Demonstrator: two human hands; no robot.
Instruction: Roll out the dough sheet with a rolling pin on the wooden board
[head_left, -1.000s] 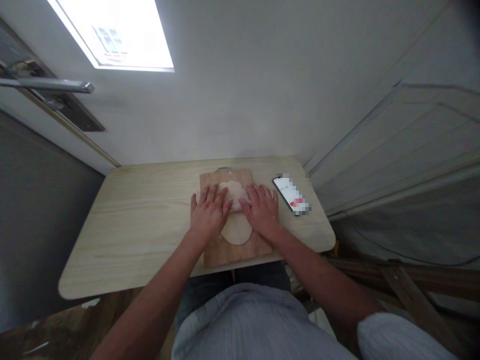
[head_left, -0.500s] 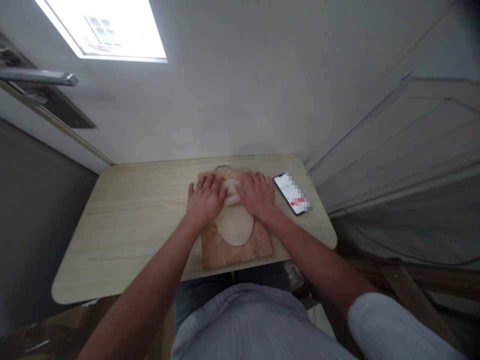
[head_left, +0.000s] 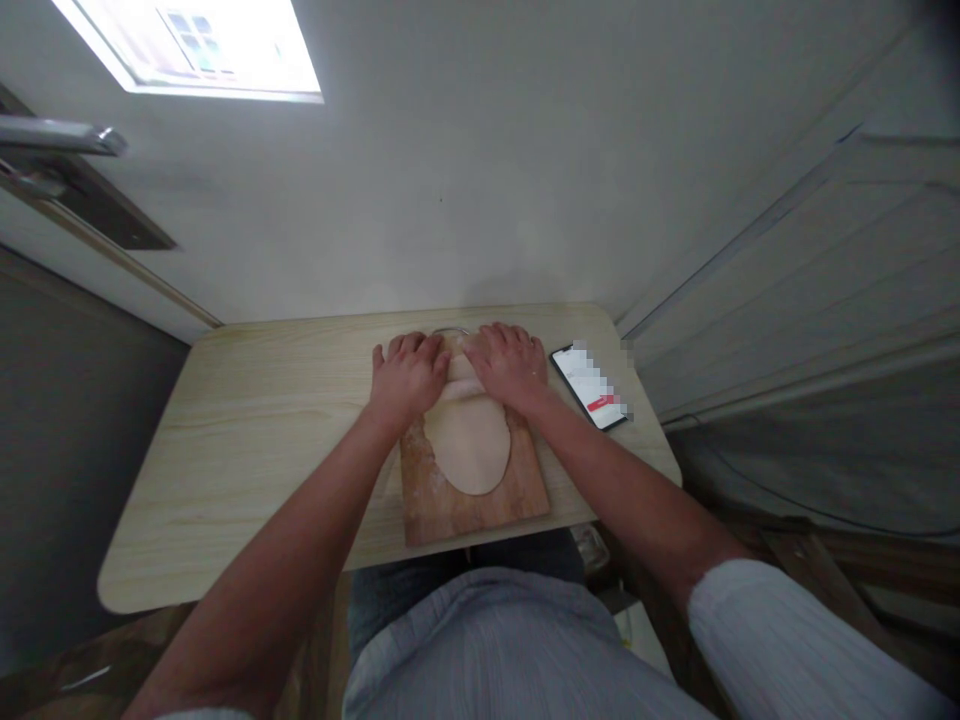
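Little pale wood table [head_left: 255, 440] shoved up against a white door [head_left: 450, 200] here. Left hand [head_left: 409, 372] and right hand [head_left: 508, 362] are both palm-down near the table's far edge, fingers loosely bent, thumbs inward. There's a whitish bar [head_left: 463, 388] running crosswise between them, its ends tucked under the hands, so I honestly can't tell how tightly they've got it. The flat sheet of dough [head_left: 472, 445] is under that bar, most of it spread out on the near side of the hands, on a wooden board [head_left: 442, 510]. Phone [head_left: 586, 385]'s just right of the right hand, door handle [head_left: 60, 135] far left.
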